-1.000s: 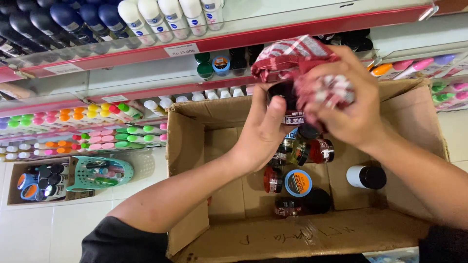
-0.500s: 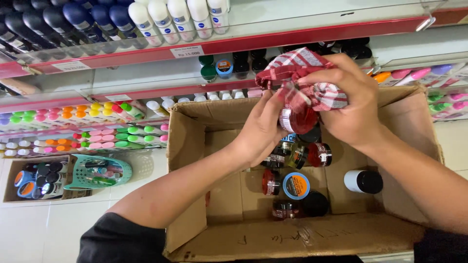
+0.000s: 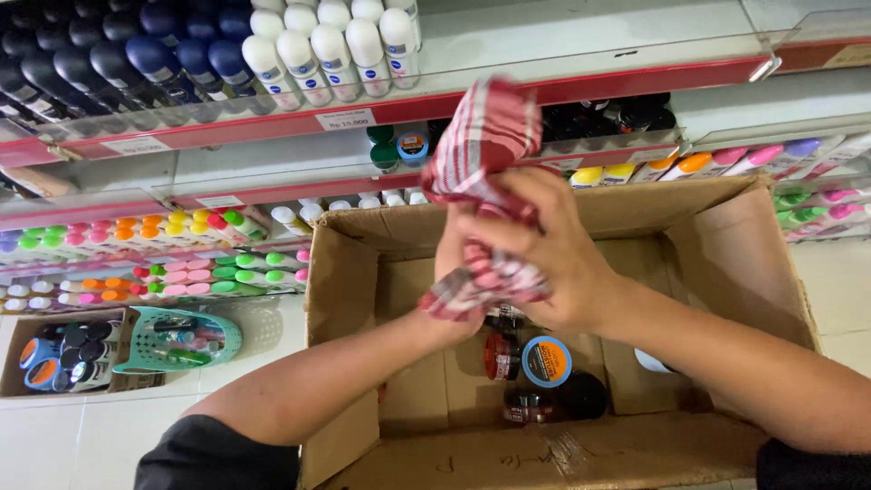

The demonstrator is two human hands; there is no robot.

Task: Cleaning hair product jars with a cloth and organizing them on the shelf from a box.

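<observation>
view: one, on my head | facing: steeply down and forward | near: my hands (image 3: pixel 517 263) close under it, over the box (image 3: pixel 726 263) | far: shelves (image 3: pixel 544 95) | left: floor (image 3: pixel 54 445)

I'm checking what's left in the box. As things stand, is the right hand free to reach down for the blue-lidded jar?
Probably not yet: the right hand is wrapped around the checked cloth together with the left hand. The blue-lidded jar lies uncovered just below in the open box, so nothing else blocks it.

Red-and-white checked cloth (image 3: pixel 485 150), brown cardboard box (image 3: pixel 726 263), teal basket (image 3: pixel 222 340)
</observation>
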